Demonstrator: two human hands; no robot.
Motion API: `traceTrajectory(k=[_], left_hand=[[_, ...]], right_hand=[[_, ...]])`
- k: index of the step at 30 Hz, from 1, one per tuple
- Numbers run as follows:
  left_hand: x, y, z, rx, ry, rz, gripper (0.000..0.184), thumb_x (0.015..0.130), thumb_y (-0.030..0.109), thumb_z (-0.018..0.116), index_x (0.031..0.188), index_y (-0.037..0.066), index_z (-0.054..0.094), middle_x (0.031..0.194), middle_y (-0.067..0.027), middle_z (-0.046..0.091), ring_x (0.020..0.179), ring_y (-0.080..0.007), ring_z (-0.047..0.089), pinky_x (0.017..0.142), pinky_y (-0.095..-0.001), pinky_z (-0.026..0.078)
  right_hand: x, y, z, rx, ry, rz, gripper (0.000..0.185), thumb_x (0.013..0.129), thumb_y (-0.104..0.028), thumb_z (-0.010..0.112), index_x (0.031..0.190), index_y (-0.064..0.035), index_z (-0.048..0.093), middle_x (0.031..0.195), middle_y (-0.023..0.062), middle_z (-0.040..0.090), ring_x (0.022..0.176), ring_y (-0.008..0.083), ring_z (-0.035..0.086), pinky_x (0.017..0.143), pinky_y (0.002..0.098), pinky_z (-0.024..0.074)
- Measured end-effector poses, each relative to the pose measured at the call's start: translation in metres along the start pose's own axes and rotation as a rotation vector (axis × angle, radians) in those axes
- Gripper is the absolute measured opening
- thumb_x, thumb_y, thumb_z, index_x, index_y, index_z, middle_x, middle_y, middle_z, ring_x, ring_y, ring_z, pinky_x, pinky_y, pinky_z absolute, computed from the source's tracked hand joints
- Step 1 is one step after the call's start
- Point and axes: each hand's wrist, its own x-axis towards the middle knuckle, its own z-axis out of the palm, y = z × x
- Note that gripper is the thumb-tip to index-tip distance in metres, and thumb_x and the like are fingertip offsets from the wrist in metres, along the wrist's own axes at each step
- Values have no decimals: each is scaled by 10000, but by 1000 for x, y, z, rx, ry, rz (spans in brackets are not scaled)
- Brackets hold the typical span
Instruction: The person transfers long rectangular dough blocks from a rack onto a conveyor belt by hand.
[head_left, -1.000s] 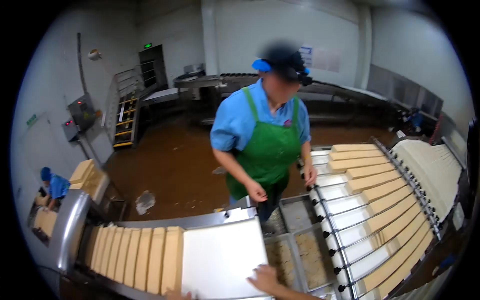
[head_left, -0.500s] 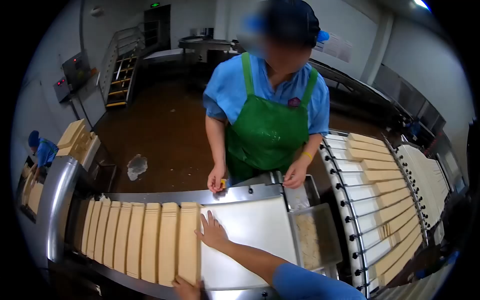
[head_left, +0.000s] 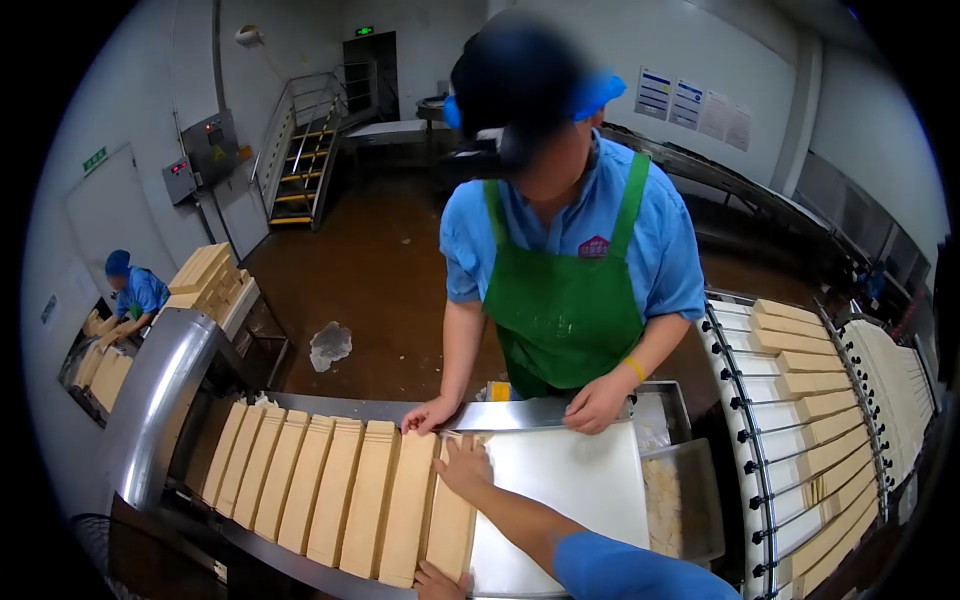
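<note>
My right hand point(head_left: 465, 468) rests with spread fingers on the far end and right side of the rightmost stack of pale yellow sheets point(head_left: 449, 525). At the near end of the same stack is my left hand point(head_left: 438, 583), partly cut off by the frame's lower edge, its visible fingers apart and touching the stack. Several similar long stacks point(head_left: 322, 490) lie side by side to the left. A co-worker's hand point(head_left: 430, 414) touches the far end of the neighbouring stack. The white belt point(head_left: 560, 495) extends to the right of my hands.
A co-worker in a green apron point(head_left: 565, 310) stands across the belt, another hand point(head_left: 597, 402) near its far edge. Bins point(head_left: 688, 495) stand right of the belt, beside a second conveyor point(head_left: 790, 440) with more stacks. A curved metal cover point(head_left: 165, 405) is at the left; another person point(head_left: 138, 290) works beyond.
The view has shifted. My right hand has moved from the bare belt onto the rightmost stack, with my left hand at its near end. The co-worker has come closer and touches a stack.
</note>
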Motion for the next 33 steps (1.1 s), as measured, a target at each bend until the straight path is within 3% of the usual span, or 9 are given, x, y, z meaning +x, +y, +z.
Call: traceTrajectory(k=[6, 8, 10, 12, 15, 17, 23, 28, 33], left_hand=[[-4, 5, 12, 74, 86, 80, 852, 716, 527, 682, 1245, -70, 381, 1065, -282, 541, 911, -393, 582, 785, -449, 498], [-13, 24, 19, -125, -10, 165, 849, 699, 514, 702, 1274, -23, 383, 1069, -293, 539, 927, -390, 588, 777, -443, 502], [-17, 45, 19, -391, -120, 314, 636, 763, 435, 655, 1228, 41, 473, 1113, -258, 544, 1005, -387, 563, 822, -455, 482], [-21, 81, -32, -418, -575, 257, 995, 651, 459, 788, 1381, 47, 251, 1174, -322, 391, 946, -487, 564, 797, -513, 500], [-38, 112, -13, -340, -388, 353, 908, 700, 550, 718, 1347, 76, 293, 1146, -316, 403, 799, -468, 603, 686, -518, 526], [-50, 137, -21, -350, -319, 374, 823, 715, 422, 746, 1336, 89, 320, 1184, -316, 376, 862, -484, 570, 731, -521, 516], [-99, 226, -30, -466, -113, 641, 734, 685, 178, 759, 1315, 94, 394, 1262, -337, 305, 1089, -510, 441, 908, -491, 443], [-172, 326, -54, -586, -200, 882, 784, 656, 1, 729, 1344, 113, 369, 1302, -316, 239, 1145, -512, 402, 976, -470, 406], [-240, 405, -55, -604, -187, 1144, 799, 655, 28, 751, 1355, 107, 372, 1295, -277, 290, 1130, -470, 429, 951, -445, 410]], right_hand=[[-22, 61, -8, 279, 33, 258, 640, 816, -452, 531, 1314, -67, 413, 1412, 205, 358, 1327, 356, 318, 1095, 436, 243], [-33, 121, -12, 261, -167, 192, 749, 822, -539, 503, 1422, -136, 308, 1466, 134, 317, 1356, 276, 295, 1065, 455, 286], [-33, 188, -1, 109, 47, 265, 784, 801, -588, 517, 1419, -151, 312, 1447, 92, 362, 1386, 287, 217, 1001, 452, 357], [-79, 201, -34, -59, 218, 435, 813, 766, -542, 577, 1401, -95, 336, 1497, 116, 252, 1396, 376, 159, 965, 449, 397], [-113, 236, -58, 82, 152, 674, 864, 728, -483, 635, 1382, -22, 311, 1513, 200, 129, 1396, 413, 143, 963, 456, 411], [-147, 258, -72, 354, 297, 785, 887, 688, -393, 692, 1340, 40, 273, 1458, 299, 125, 1359, 436, 203, 969, 482, 412], [-273, 349, -123, 576, 777, 776, 767, 706, -244, 696, 1299, 58, 313, 1236, 280, 384, 1169, 430, 395, 1012, 479, 350], [-382, 446, -180, 583, 844, 1037, 764, 739, -387, 657, 1309, -16, 310, 1251, 280, 369, 1085, 448, 487, 923, 487, 429], [-466, 526, -214, 630, 875, 1261, 815, 741, -476, 617, 1346, -34, 299, 1275, 259, 394, 1068, 446, 532, 907, 464, 460]])
